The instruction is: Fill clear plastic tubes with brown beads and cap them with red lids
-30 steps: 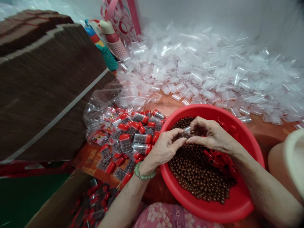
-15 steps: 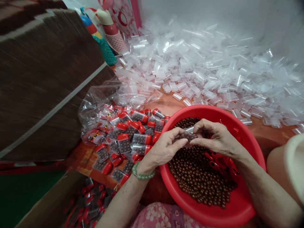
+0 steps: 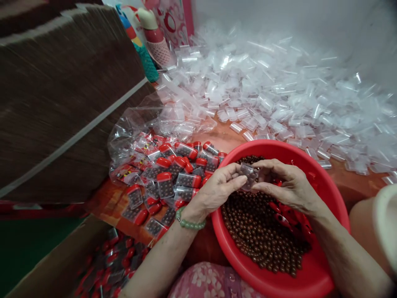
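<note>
Clear plastic forms the small container [image 3: 249, 177], held above the red basin [image 3: 319, 265]. The left hand [image 3: 214, 191] pinches it between thumb and fingers. The right hand [image 3: 287, 187] has its fingertips at the other edge, but I cannot tell if they grip. Both hands partly hide the brown beads [image 3: 263, 240], and the picture's edge cuts a pale vessel [image 3: 383, 227].

Over 1.0 s I have watched the clear container [image 3: 249, 178] tip up in the left hand [image 3: 217, 190], baring more of its broad face to my remote view. The right hand [image 3: 288, 186] has uncurled its fingers. My feed has shifted; the red bottle [image 3: 153, 36] sits nearer the top edge.
</note>
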### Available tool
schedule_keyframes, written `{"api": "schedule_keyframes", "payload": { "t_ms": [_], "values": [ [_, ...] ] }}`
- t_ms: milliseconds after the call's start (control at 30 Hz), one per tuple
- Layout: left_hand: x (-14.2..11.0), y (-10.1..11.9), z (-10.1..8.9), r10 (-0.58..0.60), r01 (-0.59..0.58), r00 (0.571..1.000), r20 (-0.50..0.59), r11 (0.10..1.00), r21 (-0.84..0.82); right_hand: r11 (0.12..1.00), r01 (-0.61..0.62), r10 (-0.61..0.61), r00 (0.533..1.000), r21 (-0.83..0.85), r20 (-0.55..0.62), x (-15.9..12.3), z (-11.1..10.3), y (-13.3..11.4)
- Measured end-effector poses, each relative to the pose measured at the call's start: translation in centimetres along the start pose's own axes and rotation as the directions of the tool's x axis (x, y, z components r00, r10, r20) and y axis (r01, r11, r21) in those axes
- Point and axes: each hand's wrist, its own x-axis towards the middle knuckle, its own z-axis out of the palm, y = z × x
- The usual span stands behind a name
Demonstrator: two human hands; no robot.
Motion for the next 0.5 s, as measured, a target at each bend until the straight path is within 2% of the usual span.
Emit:
{"api": "schedule_keyframes", "payload": {
  "t_ms": [67,200,367,433,500],
  "values": [
    [0.0,-0.1,0.1,0.041,-0.041,0.999,-0.021,0.999,0.007,0.996,0.065,-0.065,0.998,-0.068,0.009,-0.2,0.2,0.0],
    [-0.4,-0.2,0.7,0.131,-0.124,0.99,-0.042,0.982,0.142,0.977,0.166,-0.16,0.985,-0.134,0.061,-0.5,0.7,-0.1],
    [-0.7,-0.1,0.9,0.172,-0.162,0.984,-0.053,0.975,0.154,0.977,0.122,-0.101,0.987,-0.176,0.124,-1.0,1.1,-0.6],
    [-0.6,0.0,0.7,0.159,-0.153,0.986,-0.054,0.982,0.113,0.988,0.075,-0.056,0.989,-0.138,0.14,-1.1,1.1,-0.6],
    [-0.6,0.1,0.6,0.146,-0.141,0.986,-0.079,0.988,0.056,0.997,0.028,-0.02,0.994,-0.078,0.105,-1.1,1.0,-0.6]
  ]
}}
